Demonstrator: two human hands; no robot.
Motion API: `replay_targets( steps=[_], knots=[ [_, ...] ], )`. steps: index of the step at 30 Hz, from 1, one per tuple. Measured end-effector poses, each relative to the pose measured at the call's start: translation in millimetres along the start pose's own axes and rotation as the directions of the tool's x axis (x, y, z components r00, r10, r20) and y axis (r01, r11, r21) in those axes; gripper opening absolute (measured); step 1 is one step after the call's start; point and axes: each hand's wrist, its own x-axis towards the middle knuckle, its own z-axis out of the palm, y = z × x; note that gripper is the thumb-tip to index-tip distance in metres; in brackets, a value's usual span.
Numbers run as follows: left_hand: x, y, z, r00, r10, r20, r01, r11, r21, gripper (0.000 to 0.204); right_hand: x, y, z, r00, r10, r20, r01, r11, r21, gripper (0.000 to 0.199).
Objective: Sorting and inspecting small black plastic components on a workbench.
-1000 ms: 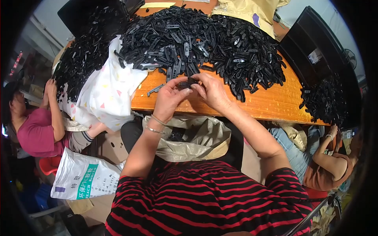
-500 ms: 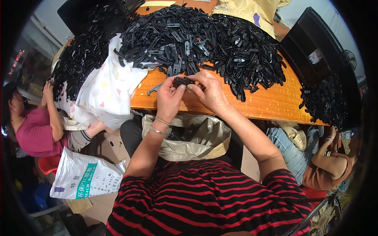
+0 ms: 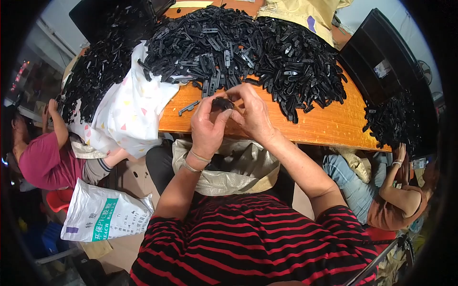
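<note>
A red-and-black striped shirt (image 3: pixel 253 238) fills the bottom of the frame, with an open sack (image 3: pixel 224 185) above it. At mid-frame the left hand (image 3: pixel 206 126) has its fingers clamped on a small black part (image 3: pixel 221 103); the right hand's (image 3: pixel 254 114) thumb and fingertips pinch it too. Beyond, a wooden table (image 3: pixel 329 126) bears a dark heap (image 3: pixel 205 45), upper centre.

The heaped black pieces (image 3: pixel 205 45) look like smooth plastic, the tabletop (image 3: pixel 329 121) like glossy wood.
</note>
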Motion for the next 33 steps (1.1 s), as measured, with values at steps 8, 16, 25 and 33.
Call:
replay_targets(
  steps=[8, 16, 25, 33],
  knots=[
    [-4.0, 2.6, -8.9, 0.997, 0.030, 0.078, -0.030, 1.000, -0.001, 0.018, -11.9, 4.4, 7.2, 0.987, 0.101, 0.128, -0.122, 0.977, 0.177, 0.031],
    [-48.8, -13.3, -25.5, 0.948, -0.257, 0.186, 0.265, 0.964, -0.016, 0.009, -54.4, -5.5, 13.0, 0.909, 0.166, 0.383, -0.197, 0.979, 0.042, 0.038],
    [-21.4, -15.5, -63.4, 0.999, 0.016, 0.041, -0.033, 0.889, 0.457, 0.014, -2.9, 53.4, -33.1, 0.983, 0.080, 0.164, -0.025, 0.949, -0.316, 0.017],
    [27.7, -59.8, -30.3, 0.936, 0.198, 0.290, -0.351, 0.573, 0.741, 0.022, 55.4, 90.2, 4.7, 0.944, 0.192, 0.267, 0.033, 0.752, -0.658, 0.014]
  ],
)
